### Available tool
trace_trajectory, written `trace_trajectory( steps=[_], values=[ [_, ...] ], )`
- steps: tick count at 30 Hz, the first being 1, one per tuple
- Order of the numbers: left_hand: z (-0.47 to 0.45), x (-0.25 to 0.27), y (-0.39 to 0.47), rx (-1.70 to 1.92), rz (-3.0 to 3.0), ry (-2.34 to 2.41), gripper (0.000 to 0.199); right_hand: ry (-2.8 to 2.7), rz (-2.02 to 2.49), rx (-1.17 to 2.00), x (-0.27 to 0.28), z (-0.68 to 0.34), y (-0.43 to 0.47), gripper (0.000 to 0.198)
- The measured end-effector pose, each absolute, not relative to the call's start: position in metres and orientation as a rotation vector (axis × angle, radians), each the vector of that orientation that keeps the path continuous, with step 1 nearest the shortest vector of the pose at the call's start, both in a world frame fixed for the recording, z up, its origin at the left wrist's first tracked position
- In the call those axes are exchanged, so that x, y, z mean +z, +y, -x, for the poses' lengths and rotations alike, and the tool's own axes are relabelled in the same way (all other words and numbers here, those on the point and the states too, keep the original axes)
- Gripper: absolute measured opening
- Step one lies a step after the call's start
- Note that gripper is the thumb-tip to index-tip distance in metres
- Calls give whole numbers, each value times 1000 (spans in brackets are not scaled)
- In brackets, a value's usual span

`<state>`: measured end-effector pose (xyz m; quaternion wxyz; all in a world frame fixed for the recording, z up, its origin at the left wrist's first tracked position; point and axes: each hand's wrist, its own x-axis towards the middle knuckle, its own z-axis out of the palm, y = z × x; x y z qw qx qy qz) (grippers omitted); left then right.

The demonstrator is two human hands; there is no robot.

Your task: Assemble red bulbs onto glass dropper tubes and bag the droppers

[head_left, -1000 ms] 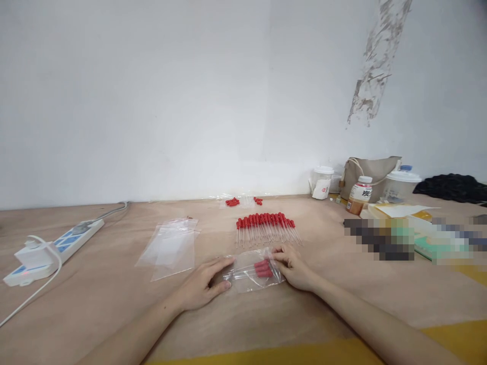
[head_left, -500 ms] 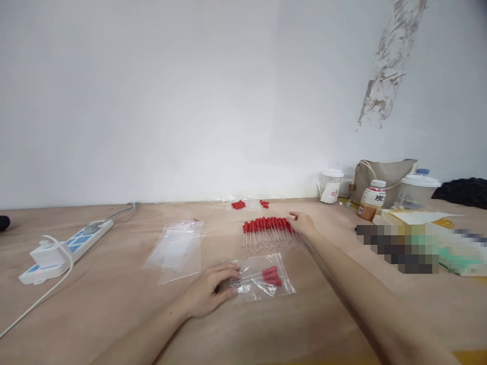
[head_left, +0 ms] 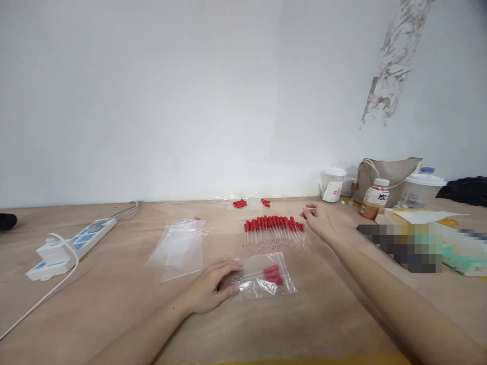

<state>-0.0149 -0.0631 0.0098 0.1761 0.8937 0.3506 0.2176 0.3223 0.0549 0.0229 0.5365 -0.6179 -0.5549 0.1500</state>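
Note:
My left hand rests on the table, its thumb and fingers apart, with the tips touching the left end of a clear zip bag. Inside that bag lie three droppers with red bulbs, their tubes pointing left. Beyond the bag, a row of droppers is laid side by side, red bulbs away from me and clear tubes toward me. At the row's right end, my right hand is closed, and a bit of red shows at its fingertips, apparently a dropper's bulb. Its tube cannot be made out.
Flat clear bags overlap on the left. Farther left is a power strip with a cable. Loose red bulbs lie on plastic near the wall. At right stand a lidded cup, a bottle and a grey bag.
My right hand has shifted right, away from the row, and more bulbs at the row's right end now show. My left hand stays at the bag. The view has shifted slightly.

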Motion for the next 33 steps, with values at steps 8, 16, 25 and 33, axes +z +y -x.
trace_trajectory(
  steps=[8,16,25,33],
  values=[
    [15,8,-62,623,-2528,1008,36,-811,1201,848,-13,-309,-4,7],
    [15,7,-62,599,-2555,1029,38,-666,1023,1202,-12,-278,-23,9],
    [15,8,-64,606,-2558,1053,40,-1409,1182,1003,-14,-265,-42,19],
    [14,9,-64,596,-2542,1039,40,-1578,1134,788,-24,-256,-32,25]
  ],
)
